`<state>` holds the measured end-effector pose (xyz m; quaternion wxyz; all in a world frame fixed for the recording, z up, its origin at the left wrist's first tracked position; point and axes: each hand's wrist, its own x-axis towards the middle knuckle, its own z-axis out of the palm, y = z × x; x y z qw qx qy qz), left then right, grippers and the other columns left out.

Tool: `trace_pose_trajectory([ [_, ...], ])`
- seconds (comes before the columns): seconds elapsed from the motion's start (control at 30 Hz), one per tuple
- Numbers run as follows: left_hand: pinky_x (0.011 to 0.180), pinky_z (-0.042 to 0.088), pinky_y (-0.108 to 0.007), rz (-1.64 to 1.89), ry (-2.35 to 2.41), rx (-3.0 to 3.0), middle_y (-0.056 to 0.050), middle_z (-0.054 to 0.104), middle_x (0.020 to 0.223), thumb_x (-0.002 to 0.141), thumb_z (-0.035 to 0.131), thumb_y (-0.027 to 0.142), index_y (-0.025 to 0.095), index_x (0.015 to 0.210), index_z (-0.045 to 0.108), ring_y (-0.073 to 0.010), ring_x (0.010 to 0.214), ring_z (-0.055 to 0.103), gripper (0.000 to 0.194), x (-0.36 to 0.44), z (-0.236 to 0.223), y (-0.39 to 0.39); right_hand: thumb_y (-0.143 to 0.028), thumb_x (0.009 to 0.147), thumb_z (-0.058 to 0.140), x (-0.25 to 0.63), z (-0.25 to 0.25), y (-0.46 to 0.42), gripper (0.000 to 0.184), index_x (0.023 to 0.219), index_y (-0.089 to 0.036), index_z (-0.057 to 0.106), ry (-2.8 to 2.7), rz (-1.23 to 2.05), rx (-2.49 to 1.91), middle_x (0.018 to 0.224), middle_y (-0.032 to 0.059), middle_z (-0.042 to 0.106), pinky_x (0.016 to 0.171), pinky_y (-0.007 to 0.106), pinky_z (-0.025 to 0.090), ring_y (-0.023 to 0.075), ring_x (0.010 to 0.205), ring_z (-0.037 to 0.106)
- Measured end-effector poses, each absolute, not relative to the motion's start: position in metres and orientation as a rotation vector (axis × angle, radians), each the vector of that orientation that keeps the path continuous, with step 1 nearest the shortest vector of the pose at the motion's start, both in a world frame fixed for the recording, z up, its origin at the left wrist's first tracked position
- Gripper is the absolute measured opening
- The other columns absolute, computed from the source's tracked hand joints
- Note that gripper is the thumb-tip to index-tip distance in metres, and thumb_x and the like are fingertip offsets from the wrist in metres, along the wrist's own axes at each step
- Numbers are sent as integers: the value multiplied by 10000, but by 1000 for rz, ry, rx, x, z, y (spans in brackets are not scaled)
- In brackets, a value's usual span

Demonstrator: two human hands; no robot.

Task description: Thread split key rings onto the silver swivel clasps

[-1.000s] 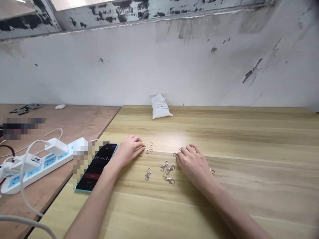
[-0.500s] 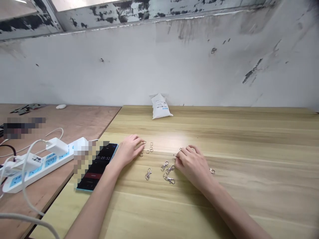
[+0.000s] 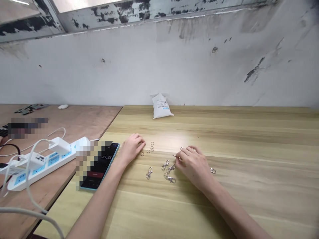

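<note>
My left hand (image 3: 133, 147) rests on the table with its fingers closed together at the edge of a group of small metal split rings (image 3: 152, 149). The fingertips cover the spot where one split ring lay. My right hand (image 3: 191, 162) is bent in a pinch, and a bit of shiny metal, apparently a swivel clasp, sticks out past thumb and forefinger. Several swivel clasps with rings on them lie between the hands: one clasp (image 3: 149, 173) sits apart, and others (image 3: 170, 179) are clustered nearer my right hand. Another clasp (image 3: 213, 170) shows beyond the right wrist.
A phone (image 3: 96, 172) running a timer lies beside my left forearm. Further left are a white power strip (image 3: 53, 161) with chargers and cables on a brown table (image 3: 84, 116). A white plastic packet (image 3: 161, 107) stands near the wall.
My left fingers have closed over the split ring at their tips, which is now hidden. My right hand has hardly moved. The view has shifted slightly.
</note>
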<state>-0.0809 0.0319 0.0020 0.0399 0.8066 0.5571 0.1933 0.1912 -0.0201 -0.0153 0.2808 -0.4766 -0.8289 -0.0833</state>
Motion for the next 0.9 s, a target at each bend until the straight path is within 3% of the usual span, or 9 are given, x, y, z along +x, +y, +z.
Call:
trace_pose_trajectory([
  [0.2,814,469,-324,628,1744,2388,-46,625,1017,915,553,316,224,950,673,-222,989,580,155,-86,0,31,-77,827,563,191,-16,-21,170,716,-193,620,-2208,-192,-1227,689,-17,660,904,333,372,143,672,576],
  [0.5,846,470,-350,732,1681,2292,-45,634,993,876,587,286,218,863,667,-228,989,572,106,-82,-1,32,-79,839,541,191,-17,-22,171,743,-201,614,-2158,-128,-1198,683,-21,664,872,331,386,143,660,589],
  [0.73,922,467,-389,889,1473,2232,-44,693,998,878,594,246,207,848,650,-217,1002,599,74,-64,4,25,-170,892,572,191,-15,-25,88,838,-216,624,-2044,249,-1172,718,-22,683,787,324,443,144,659,618],
  [0.9,933,460,-403,902,1279,2201,-54,691,1035,878,632,283,220,856,686,-225,1031,603,86,-40,10,9,-225,945,544,186,-8,-30,134,885,-219,664,-1964,419,-1115,747,-3,696,745,328,459,154,680,627],
])
